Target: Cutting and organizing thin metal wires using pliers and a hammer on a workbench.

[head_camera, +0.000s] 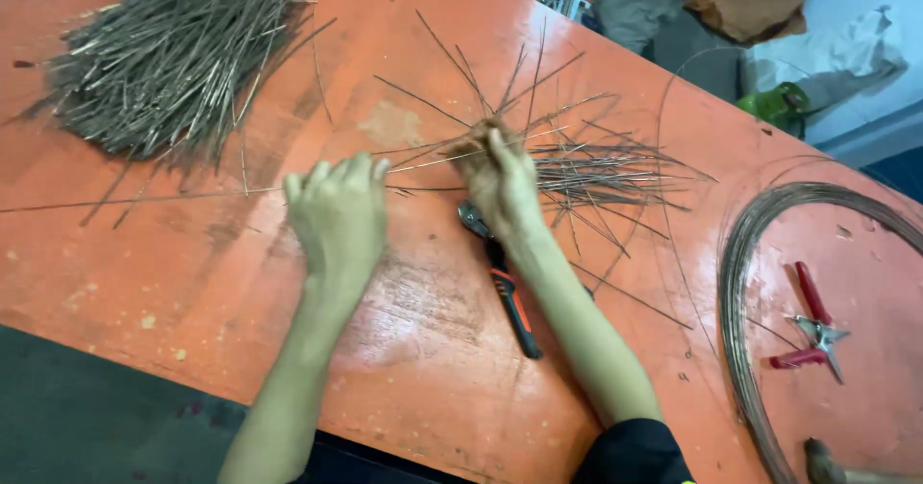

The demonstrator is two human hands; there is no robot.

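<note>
Wires [596, 172], thin, straight and cut short, are what the hands are busy with on an orange surface [192, 273].

At far left, a large heap [173, 51] of similar cut lengths is piled near the surface's top edge, well apart from both hands. One long single strand [144, 198] is laid across the surface towards the left hand.

The left hand [338, 217] is seen next, knuckles up, its fingers [336, 172] curled together in a loose fist. Whether anything is gripped inside cannot be told, though the long strand ends just at it.

Just to the right, the right hand [500, 178] is closed on a bunch of the wires, pinched near one end, so that they fan out beyond the fingertips, upward and to the right. More loose lengths are scattered flat just right of that hand, touching and crossing one another.

Pliers [502, 287] with black and orange handles are lying beneath the right wrist.

Further right, a big coil [745, 282] of the same wire is resting, with red-handled cutters [812, 325] inside its curve.

The wires are judged to be light, stiff yet springy, and sharp-tipped; single strands would likely slip and roll. They are best gathered as a bundle and gripped near one end or mid-length, away from the points.
</note>
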